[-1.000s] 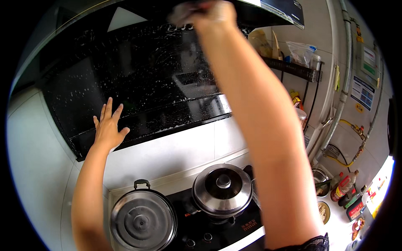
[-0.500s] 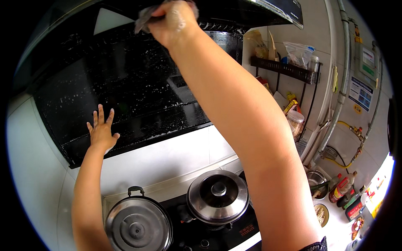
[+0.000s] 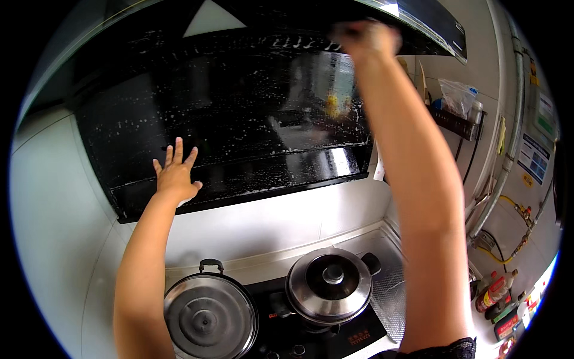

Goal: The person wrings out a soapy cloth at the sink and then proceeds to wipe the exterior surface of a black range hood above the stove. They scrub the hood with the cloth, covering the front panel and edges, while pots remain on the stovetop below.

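Observation:
A black range hood (image 3: 239, 107) with a glossy face, wet and dotted with soap foam, fills the upper middle. My left hand (image 3: 178, 175) presses on its lower left part, fingers spread and stretched out, holding nothing. Up at the hood's upper right, my right hand (image 3: 372, 39) is closed around a greyish cloth (image 3: 342, 32), which touches the dark surface. Motion smears this hand and the cloth. Beside the cloth runs a row of foamy slots (image 3: 287, 42).
Below the hood, a lidded steel pot (image 3: 206, 320) and a lidded pan (image 3: 329, 287) stand on the black stove (image 3: 269, 299). A wall rack (image 3: 454, 122) holds bags and jars at right. Bottles (image 3: 495, 293) crowd the lower right counter; pipes (image 3: 519, 90) line the wall.
My right hand has swept the cloth rightward along the top of the hood. My left hand stays spread on the same part. The whole view has shifted slightly.

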{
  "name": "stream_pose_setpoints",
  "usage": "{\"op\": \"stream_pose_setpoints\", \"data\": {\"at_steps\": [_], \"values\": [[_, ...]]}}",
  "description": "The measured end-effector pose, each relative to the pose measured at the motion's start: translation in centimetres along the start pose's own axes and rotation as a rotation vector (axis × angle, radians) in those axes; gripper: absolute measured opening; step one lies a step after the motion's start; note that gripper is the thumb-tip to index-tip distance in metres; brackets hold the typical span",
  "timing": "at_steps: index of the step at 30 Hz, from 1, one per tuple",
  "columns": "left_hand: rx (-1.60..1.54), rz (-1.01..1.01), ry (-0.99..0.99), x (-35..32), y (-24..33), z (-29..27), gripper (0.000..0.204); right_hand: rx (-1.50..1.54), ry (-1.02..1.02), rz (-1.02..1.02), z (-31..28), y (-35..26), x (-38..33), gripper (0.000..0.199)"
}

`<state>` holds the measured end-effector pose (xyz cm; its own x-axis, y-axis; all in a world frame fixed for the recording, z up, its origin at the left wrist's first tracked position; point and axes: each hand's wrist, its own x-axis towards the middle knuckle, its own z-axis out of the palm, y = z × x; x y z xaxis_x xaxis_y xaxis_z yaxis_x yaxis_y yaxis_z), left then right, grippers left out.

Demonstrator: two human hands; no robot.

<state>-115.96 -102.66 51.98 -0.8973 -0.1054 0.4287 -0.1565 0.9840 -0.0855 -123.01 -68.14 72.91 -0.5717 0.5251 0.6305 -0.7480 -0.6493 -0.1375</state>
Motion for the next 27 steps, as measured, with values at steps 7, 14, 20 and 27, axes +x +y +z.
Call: {"op": "stream_pose_setpoints", "data": {"at_steps": [7, 14, 20, 27], "values": [[-0.133, 0.010, -0.039, -1.3, -3.2, 0.2, 0.073, 0.377, -0.094, 0.344, 14.7, 10.1, -18.2, 0.056], [-0.170, 0.079, 0.030, -5.9, -7.8, 0.7, 0.073, 0.247, -0.266, 0.524, 10.8, 6.8, -14.4, 0.017], [-0.185, 0.148, 0.112, -8.2, -9.8, 1.0, 0.072, 0.684, -0.381, 0.499, 13.2, 8.0, -17.8, 0.015], [-0.177, 0.255, 0.114, -10.0, -9.9, 2.8, 0.071, 0.116, -0.101, 0.636, 12.6, 10.4, -13.2, 0.042]]}}
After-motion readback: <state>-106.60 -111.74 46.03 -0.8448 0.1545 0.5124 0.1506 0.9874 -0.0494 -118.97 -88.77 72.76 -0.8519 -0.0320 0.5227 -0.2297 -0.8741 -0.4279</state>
